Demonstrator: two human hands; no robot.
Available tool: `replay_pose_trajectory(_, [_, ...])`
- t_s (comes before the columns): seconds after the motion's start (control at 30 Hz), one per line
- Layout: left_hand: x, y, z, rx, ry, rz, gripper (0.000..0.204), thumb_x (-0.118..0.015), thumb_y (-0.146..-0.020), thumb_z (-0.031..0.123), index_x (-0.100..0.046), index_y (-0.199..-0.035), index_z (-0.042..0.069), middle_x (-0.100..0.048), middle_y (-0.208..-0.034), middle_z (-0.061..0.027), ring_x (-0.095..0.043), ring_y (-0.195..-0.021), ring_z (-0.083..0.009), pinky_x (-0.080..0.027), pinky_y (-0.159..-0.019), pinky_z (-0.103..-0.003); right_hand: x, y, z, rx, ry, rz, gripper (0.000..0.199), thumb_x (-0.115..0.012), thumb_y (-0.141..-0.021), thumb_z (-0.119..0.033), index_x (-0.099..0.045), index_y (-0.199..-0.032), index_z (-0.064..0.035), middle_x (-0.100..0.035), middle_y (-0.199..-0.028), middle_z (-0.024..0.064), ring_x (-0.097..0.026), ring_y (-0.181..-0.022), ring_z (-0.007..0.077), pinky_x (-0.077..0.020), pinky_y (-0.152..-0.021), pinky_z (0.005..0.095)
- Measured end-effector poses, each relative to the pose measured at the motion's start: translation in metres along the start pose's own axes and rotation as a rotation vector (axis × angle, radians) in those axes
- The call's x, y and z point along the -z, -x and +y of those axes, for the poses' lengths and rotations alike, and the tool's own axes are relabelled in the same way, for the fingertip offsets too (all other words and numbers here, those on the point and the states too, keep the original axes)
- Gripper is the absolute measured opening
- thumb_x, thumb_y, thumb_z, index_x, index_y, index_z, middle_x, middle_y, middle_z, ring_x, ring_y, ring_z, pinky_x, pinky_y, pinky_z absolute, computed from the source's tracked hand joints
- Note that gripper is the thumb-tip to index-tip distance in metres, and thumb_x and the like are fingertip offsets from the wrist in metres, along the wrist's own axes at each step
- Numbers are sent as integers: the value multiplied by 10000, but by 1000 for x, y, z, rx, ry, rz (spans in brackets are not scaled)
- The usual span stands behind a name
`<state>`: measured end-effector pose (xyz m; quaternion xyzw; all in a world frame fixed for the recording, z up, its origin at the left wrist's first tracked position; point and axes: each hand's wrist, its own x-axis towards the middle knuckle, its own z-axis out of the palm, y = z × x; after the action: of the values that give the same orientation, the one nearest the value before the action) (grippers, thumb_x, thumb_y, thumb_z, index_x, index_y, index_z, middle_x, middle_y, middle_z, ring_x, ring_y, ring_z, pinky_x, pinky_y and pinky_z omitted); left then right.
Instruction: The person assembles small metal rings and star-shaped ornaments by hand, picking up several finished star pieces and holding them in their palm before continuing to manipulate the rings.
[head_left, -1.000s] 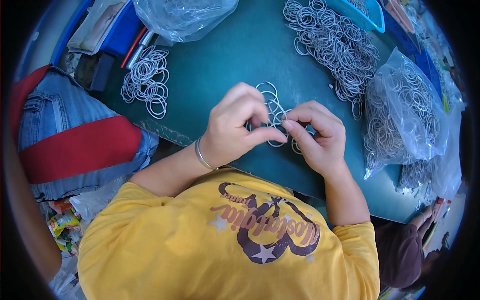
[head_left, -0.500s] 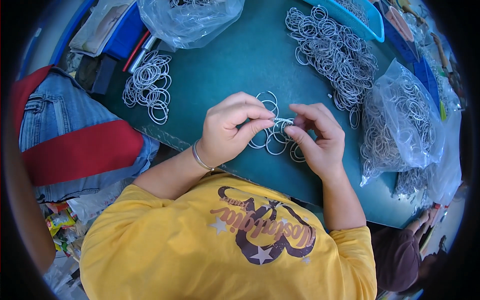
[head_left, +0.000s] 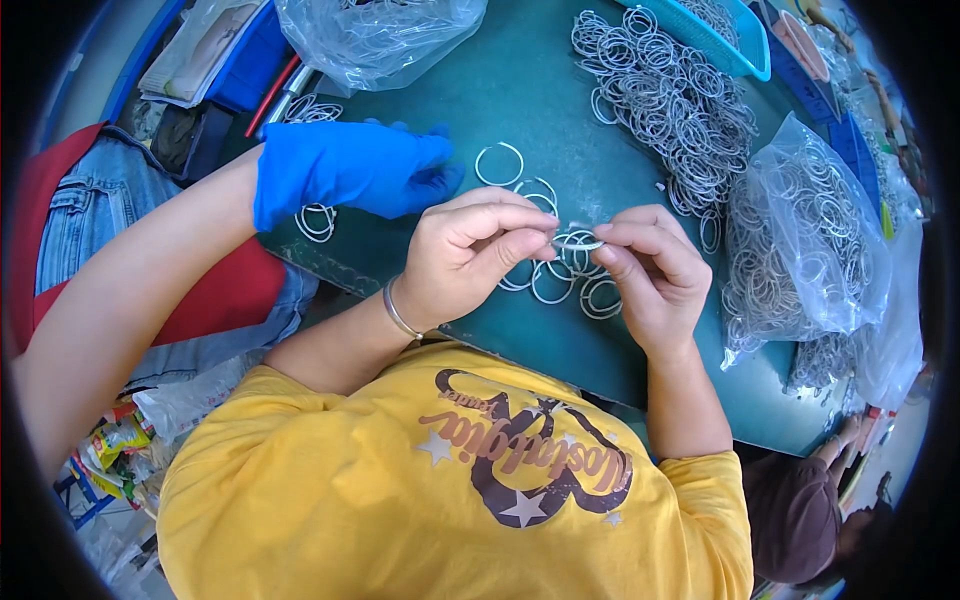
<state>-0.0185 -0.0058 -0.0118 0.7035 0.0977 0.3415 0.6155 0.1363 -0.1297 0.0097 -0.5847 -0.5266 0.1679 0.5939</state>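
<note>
metal ring (head_left: 578,240) pinched between both hands, bagged rings (head_left: 800,240) beside

I hold one thin silver ring (head_left: 578,240) between my left hand (head_left: 470,255) and my right hand (head_left: 650,275). My fingertips pinch it on both sides. It is round, made of shiny wire, and lies almost flat in the air. Just under it, a few more rings (head_left: 565,285) like it lie flat on the green table (head_left: 520,90).
</note>
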Motion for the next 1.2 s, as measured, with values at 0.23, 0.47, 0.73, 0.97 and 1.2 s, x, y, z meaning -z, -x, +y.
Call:
replay_pose_trajectory(0.23, [-3, 7, -3, 219, 440, 47, 223, -595, -857, -16, -558, -1074, -52, -631, -944, -132, -650, -829, -183, -542, -738, -271, -1, 2, -6, 131, -4, -53, 257, -704, -701, 57, -668, -949, -1, -627, -874, 119, -607, -754, 190, -483, -624, 258])
replay_pose_trajectory(0.47, [-4, 6, 0, 252, 420, 72, 275, -602, -841, -41, -541, -1109, -50, -636, -937, -128, -650, -838, -188, -551, -746, -288, -2, 2, -8, 187, -13, -109, 294, -702, -693, 74, -639, -972, 5, -630, -882, 127, -612, -756, 191, -494, -623, 266])
replay_pose_trajectory(0.73, [-5, 7, -3, 197, 449, 92, 232, -598, -827, -76, -545, -1050, -42, -639, -938, -139, -657, -873, -214, -563, -765, -308, -1, -1, -4, 201, 25, -63, 231, -741, -682, 48, -625, -877, 6, -639, -812, 106, -610, -698, 174, -484, -594, 251])
replay_pose_trajectory(0.97, [-2, 9, -3, 112, 334, 84, 189, -581, -819, -114, -538, -988, -41, -630, -944, -150, -659, -902, -263, -562, -786, -326, 0, -1, 1, 158, 38, -39, 209, -729, -670, 68, -631, -842, 3, -640, -783, 100, -605, -688, 183, -475, -586, 261])
replay_pose_trajectory(1.2, [-4, 9, -5, -65, 261, 122, 143, -595, -810, -121, -591, -939, -60, -654, -914, -138, -658, -866, -191, -551, -782, -284, 0, 1, 9, 104, -9, -17, 211, -713, -680, 83, -632, -856, 0, -641, -787, 99, -608, -701, 183, -478, -605, 259])
